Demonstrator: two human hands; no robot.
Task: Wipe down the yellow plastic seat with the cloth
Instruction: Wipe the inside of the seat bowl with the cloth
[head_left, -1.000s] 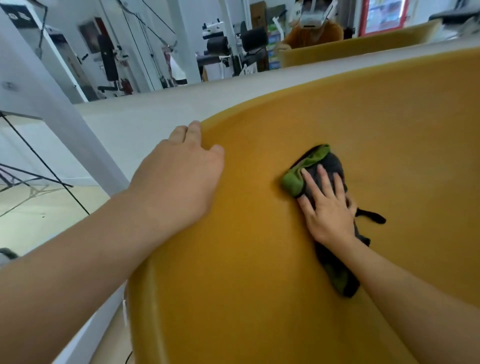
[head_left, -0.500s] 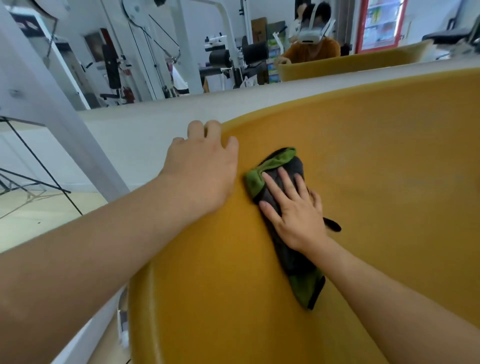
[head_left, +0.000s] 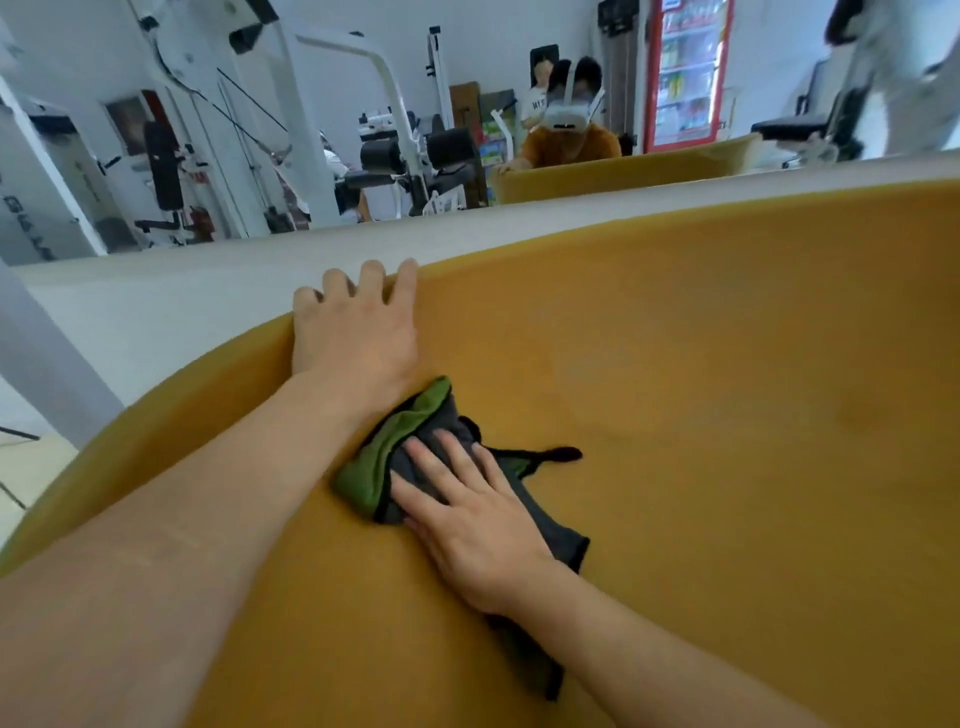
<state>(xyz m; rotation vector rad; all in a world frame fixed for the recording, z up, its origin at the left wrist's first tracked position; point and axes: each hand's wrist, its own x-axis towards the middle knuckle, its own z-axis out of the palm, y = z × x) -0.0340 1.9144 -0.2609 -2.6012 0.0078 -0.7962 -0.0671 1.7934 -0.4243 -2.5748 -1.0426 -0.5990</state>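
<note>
Mid-wipe here: right hand (head_left: 467, 514) presses the cloth (head_left: 374, 467) flat-fingered onto the seat (head_left: 727, 415), while left hand (head_left: 353, 338) hooks its fingers over the seat's rim. Next up, I'd guess, is sweeping across the seat's right side.

No text legible, distant signs too blurred

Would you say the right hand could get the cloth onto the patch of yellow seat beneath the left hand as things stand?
Probably not yet: the left hand lies on that patch of the seat, fingers over its rim, and its wrist appears to meet the cloth under the right hand.
</note>
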